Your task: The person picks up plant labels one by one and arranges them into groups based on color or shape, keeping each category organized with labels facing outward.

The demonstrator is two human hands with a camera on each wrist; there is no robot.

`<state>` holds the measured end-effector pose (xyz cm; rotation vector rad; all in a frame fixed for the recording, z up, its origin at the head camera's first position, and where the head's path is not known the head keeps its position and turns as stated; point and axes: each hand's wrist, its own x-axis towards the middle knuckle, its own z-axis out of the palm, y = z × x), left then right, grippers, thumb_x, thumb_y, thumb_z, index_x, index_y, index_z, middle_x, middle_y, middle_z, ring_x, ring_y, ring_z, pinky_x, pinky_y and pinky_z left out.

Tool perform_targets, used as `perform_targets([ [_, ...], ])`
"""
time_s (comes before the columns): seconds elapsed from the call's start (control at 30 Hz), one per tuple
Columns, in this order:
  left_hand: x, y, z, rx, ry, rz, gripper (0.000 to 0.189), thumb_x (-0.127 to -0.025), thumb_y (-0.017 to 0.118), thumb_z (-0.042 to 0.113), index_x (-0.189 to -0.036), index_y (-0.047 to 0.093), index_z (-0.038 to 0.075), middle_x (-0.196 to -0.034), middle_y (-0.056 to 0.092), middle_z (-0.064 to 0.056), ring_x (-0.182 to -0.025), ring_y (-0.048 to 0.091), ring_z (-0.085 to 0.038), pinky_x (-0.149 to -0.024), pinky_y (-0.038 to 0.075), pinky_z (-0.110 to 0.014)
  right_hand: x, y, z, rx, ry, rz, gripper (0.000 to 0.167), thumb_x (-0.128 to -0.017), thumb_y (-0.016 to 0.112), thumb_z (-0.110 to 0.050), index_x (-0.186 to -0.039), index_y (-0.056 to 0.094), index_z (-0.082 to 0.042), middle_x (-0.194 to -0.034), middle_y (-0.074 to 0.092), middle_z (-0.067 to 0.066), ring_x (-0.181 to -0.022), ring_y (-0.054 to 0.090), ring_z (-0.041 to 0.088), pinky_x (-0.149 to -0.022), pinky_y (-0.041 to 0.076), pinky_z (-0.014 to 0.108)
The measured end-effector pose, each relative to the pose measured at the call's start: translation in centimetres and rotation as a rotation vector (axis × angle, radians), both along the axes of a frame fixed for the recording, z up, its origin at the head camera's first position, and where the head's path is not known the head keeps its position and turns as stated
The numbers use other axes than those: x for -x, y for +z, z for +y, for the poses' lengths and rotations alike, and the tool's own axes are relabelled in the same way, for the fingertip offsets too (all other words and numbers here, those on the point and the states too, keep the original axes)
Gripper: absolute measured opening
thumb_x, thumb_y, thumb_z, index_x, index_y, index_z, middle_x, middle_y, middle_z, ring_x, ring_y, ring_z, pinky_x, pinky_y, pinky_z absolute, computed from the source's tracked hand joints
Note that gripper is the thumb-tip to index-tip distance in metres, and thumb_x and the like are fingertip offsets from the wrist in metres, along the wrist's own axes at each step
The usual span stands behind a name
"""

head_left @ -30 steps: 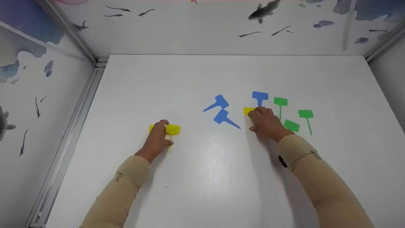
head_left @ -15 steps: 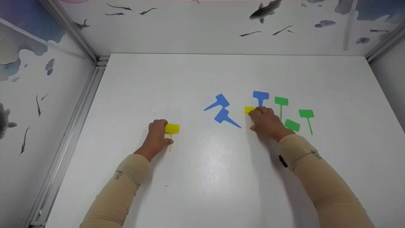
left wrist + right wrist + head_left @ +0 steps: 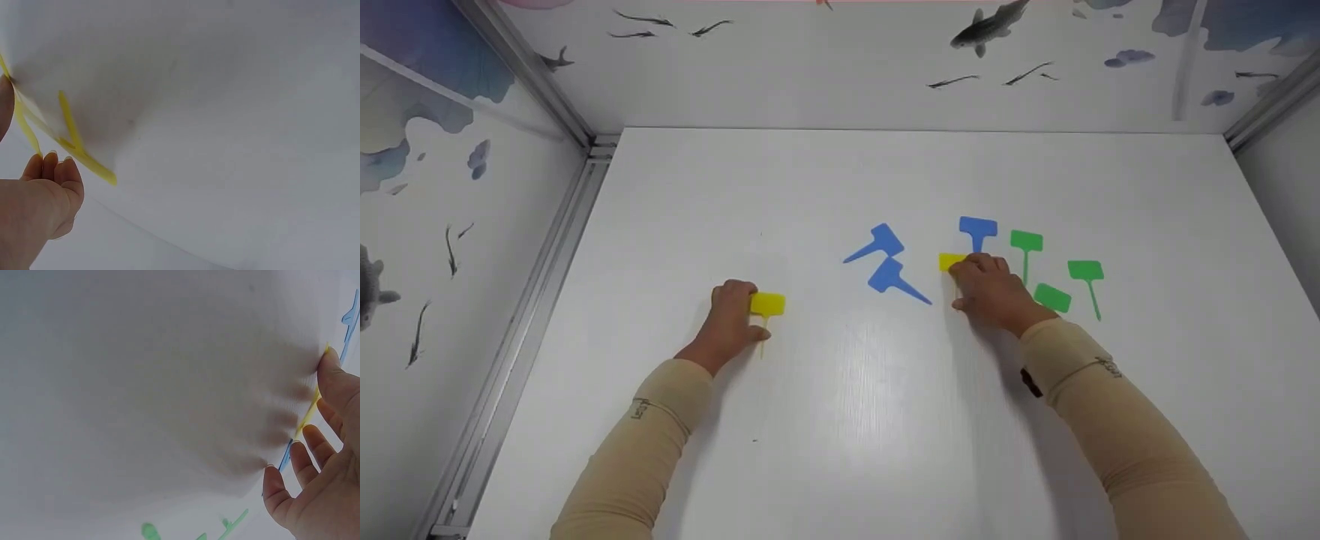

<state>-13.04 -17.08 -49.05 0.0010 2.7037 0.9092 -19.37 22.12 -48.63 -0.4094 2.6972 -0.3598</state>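
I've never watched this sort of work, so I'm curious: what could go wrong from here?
The right grip, at the right yellow tag, might nudge the nearest blue tag just beyond it, or brush the partly hidden green tag beside it. The left yellow tag, at the left grip, looks thin, so it might slip.

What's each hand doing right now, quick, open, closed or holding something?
Left hand: touching a yellow tag; can't tell whether it's open or gripping.
Right hand: touching another yellow tag; can't tell whether it's open or gripping.
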Motion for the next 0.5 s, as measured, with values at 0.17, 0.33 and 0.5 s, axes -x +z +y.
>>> perform_targets([
  [0.17, 0.2, 0.16, -0.14, -0.003, -0.008, -0.015, 0.063, -0.079, 0.079, 0.005, -0.129, 0.042, -0.005, -0.132, 0.042, -0.02, -0.122, 0.034, -0.034, -0.11, 0.032, -0.04, -0.08, 0.08, -0.03, -0.004, 0.014, 0.007, 0.057, -0.094, 0.064, -0.022, -0.143, 0.039, -0.006, -0.149, 0.03, 0.019, -0.136, 0.022, 0.042, -0.111, 0.027, 0.058],
  [0.33, 0.3, 0.16, -0.28, 0.007, -0.023, -0.031, 0.063, -0.08, 0.078, 0.008, -0.13, 0.041, -0.005, -0.133, 0.04, -0.02, -0.124, 0.032, -0.034, -0.111, 0.031, -0.04, -0.08, -0.03, 0.03, -0.008, 0.022, 0.018, 0.057, -0.094, 0.064, -0.022, -0.142, 0.04, -0.006, -0.148, 0.031, 0.02, -0.136, 0.023, 0.043, -0.111, 0.027, 0.057],
  [0.5, 0.39, 0.16, -0.6, 0.021, -0.049, -0.03, 0.063, -0.081, 0.078, 0.011, -0.13, 0.042, -0.006, -0.134, 0.039, -0.021, -0.125, 0.03, -0.036, -0.111, 0.031, -0.041, -0.08, 0.05, 0.13, 0.006, 0.028, 0.016, 0.056, -0.094, 0.064, -0.022, -0.143, 0.04, -0.006, -0.148, 0.031, 0.02, -0.136, 0.022, 0.043, -0.111, 0.026, 0.058],
])
